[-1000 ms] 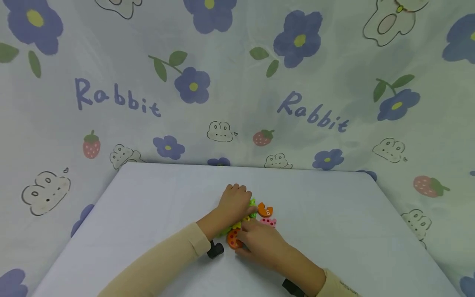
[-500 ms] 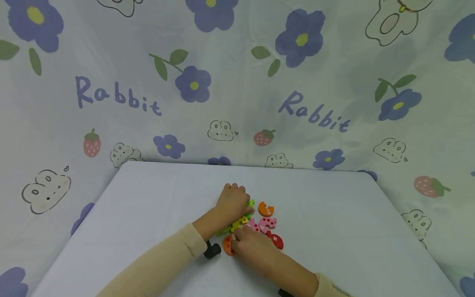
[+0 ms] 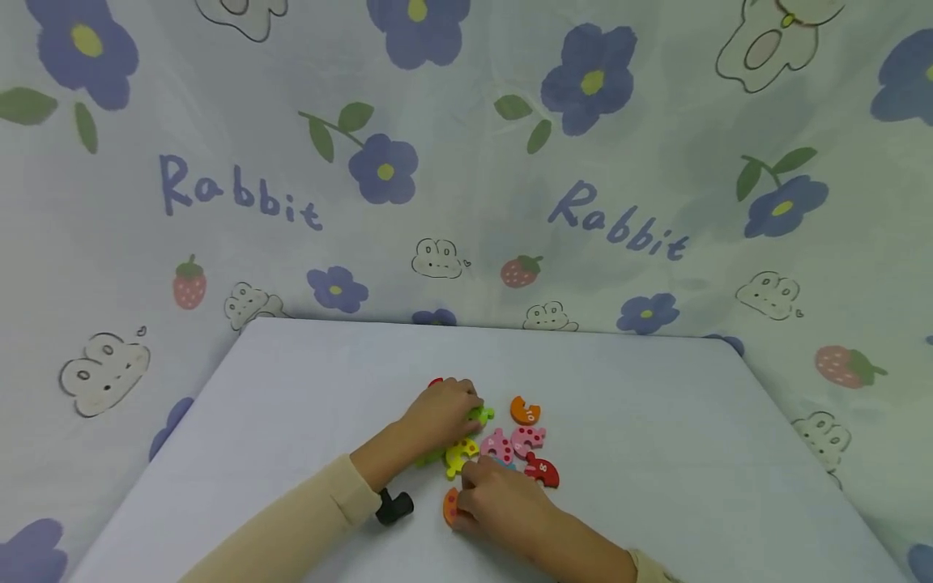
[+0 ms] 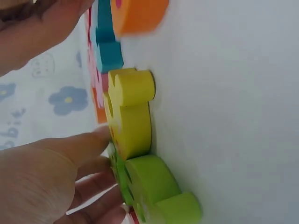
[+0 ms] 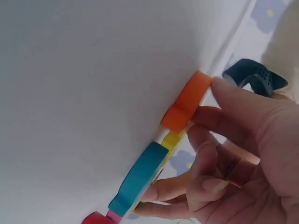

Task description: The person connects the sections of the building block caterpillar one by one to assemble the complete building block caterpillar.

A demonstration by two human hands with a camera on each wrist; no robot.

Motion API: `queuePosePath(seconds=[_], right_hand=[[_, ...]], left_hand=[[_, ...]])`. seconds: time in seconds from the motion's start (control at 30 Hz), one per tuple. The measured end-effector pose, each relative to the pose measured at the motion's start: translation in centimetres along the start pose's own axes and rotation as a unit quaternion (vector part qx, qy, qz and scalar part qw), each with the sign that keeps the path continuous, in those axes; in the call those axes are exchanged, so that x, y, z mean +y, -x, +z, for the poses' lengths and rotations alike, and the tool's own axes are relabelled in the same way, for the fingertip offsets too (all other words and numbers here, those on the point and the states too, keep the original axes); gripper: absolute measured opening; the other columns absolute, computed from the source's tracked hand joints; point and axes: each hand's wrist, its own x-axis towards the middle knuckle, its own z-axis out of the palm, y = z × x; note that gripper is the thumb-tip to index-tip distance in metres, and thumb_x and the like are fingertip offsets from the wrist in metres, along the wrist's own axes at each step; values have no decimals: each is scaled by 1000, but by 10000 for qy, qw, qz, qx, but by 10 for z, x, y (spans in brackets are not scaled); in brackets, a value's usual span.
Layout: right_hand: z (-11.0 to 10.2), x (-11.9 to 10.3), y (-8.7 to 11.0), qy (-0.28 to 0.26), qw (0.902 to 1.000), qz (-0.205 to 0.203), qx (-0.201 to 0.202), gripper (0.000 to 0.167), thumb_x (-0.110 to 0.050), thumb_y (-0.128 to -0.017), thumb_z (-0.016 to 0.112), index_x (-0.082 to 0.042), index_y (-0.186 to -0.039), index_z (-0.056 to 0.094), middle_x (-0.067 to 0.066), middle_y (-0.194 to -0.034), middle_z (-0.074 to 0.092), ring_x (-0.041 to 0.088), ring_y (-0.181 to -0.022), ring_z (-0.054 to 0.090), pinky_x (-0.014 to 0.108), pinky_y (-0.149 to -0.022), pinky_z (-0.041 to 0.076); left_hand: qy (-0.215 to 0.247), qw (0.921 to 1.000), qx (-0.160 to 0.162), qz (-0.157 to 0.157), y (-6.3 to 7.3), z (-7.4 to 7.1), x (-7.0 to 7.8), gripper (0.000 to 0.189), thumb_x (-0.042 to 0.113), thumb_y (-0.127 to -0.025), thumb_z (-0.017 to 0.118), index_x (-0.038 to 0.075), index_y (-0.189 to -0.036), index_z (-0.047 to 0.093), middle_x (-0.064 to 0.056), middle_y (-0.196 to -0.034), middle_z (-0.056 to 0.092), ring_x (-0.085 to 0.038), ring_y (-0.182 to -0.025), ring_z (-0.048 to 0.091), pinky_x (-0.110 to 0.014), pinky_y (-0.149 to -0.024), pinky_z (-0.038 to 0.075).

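Dotted orange piece (image 3: 449, 508) is at the near edge of the cluster, pinched between thumb and finger of my right hand (image 3: 506, 504). Can't tell whether it's off the table. No number readable on its visible part.

My left hand (image 3: 441, 413) has thumb and fingers bent around the light-green piece (image 3: 482, 415), just beyond the yellow piece (image 3: 460, 457).

Readable labels: white "8" on the red piece (image 3: 543, 470), white "10" on the plain orange piece (image 3: 526, 410) at the far right. Near pink piece (image 3: 496, 446) has a white mark, too small to read. Other pink piece (image 3: 528, 440) sits just beside it.

In the way: my right hand covers most of the blue piece (image 5: 138, 178); left forearm hides most of the darker green piece (image 3: 431, 458). Only a red edge (image 3: 436, 380) shows past my left knuckles. Black gadget (image 3: 394, 508) sits at my left cuff.

All on a white table (image 3: 641, 437). Patterned cloth (image 3: 466, 202) behind reads "Rabbit" twice, with flowers, strawberries, rabbit faces.
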Motion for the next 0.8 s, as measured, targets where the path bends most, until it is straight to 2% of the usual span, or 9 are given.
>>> queuePosePath(seconds=[0.13,0.27,0.4,0.53,0.67,0.8], right_hand=[[-1,-3,4,-130,9999,-60,-48,16,-30,-87,87,-26,-102,85,-11,-93,61,2,-88,53,9,-77,49],[-1,-4,8,-271,9995,-14,-141,22,-24,-85,88,-28,-106,83,-11,-95,59,3,-89,53,10,-77,50],[1,-4,13,-629,9972,294,-293,22,-24,-88,86,-29,-109,81,-12,-99,56,3,-95,53,12,-77,52],[2,-3,16,-1039,9910,732,-412,21,-35,-88,86,-30,-108,79,-12,-100,52,2,-91,49,13,-70,50],[2,-3,16,-1215,9851,1046,-617,25,-42,-85,88,-31,-105,75,-12,-99,48,0,-86,46,13,-64,47],[3,-4,15,-1274,9806,1264,-789,35,-40,-83,89,-28,-108,68,-13,-100,48,1,-89,48,16,-70,52]], left_hand=[[48,10000,52,52,9,2,-2,30,33,-96,78,12,-119,79,-4,-115,71,-23,-104,65,-36,-95,56],[358,9993,62,-115,17,3,-11,33,31,-96,79,11,-122,77,-3,-119,70,-22,-112,65,-38,-99,56],[681,9973,124,-256,26,5,-25,38,32,-95,80,12,-127,76,-2,-124,70,-20,-118,64,-39,-102,54],[916,9947,334,-339,35,5,-37,39,31,-93,82,11,-126,76,-1,-124,70,-19,-119,64,-40,-103,53],[752,9937,614,-556,50,8,-42,39,34,-90,84,13,-123,78,1,-119,73,-19,-118,65,-46,-113,44],[528,9915,846,-836,67,9,-41,39,35,-87,87,15,-120,79,2,-116,76,-20,-117,67,-55,-115,36]])
